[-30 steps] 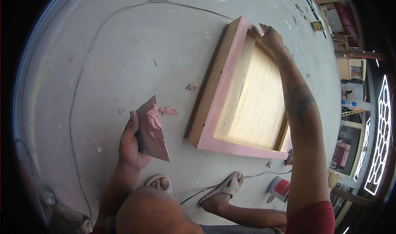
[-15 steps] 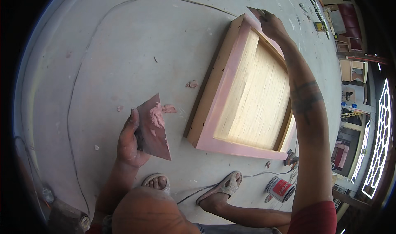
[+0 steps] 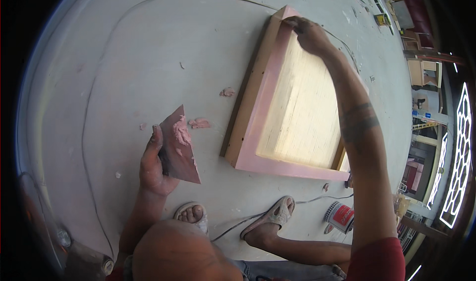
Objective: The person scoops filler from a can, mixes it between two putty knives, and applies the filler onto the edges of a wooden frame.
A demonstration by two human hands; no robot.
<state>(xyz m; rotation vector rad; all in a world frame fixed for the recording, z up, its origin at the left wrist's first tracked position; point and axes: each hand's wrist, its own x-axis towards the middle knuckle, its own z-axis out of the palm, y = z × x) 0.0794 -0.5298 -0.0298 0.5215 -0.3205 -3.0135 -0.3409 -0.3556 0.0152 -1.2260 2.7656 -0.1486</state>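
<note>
A shallow wooden box frame [image 3: 258,107] lies on the concrete floor, its rim coated in pink putty and its inside a pale wood panel [image 3: 302,112]. My right hand [image 3: 310,33] reaches to the frame's far corner and presses a small scraper, mostly hidden under the fingers, on the rim there. My left hand [image 3: 153,164] holds a flat brown board [image 3: 178,147] with a lump of pink putty [image 3: 182,131] on it, left of the frame and above the floor.
Blobs of pink putty [image 3: 199,123] lie on the floor [image 3: 148,58] near the frame. A thin cable [image 3: 99,92] loops across the floor. A red and white tin [image 3: 339,216] stands by my sandalled feet [image 3: 270,219]. Furniture pieces stand at the far right.
My right hand has slid along the far rim of the frame to its far left corner. The left hand and board have stayed almost still.
</note>
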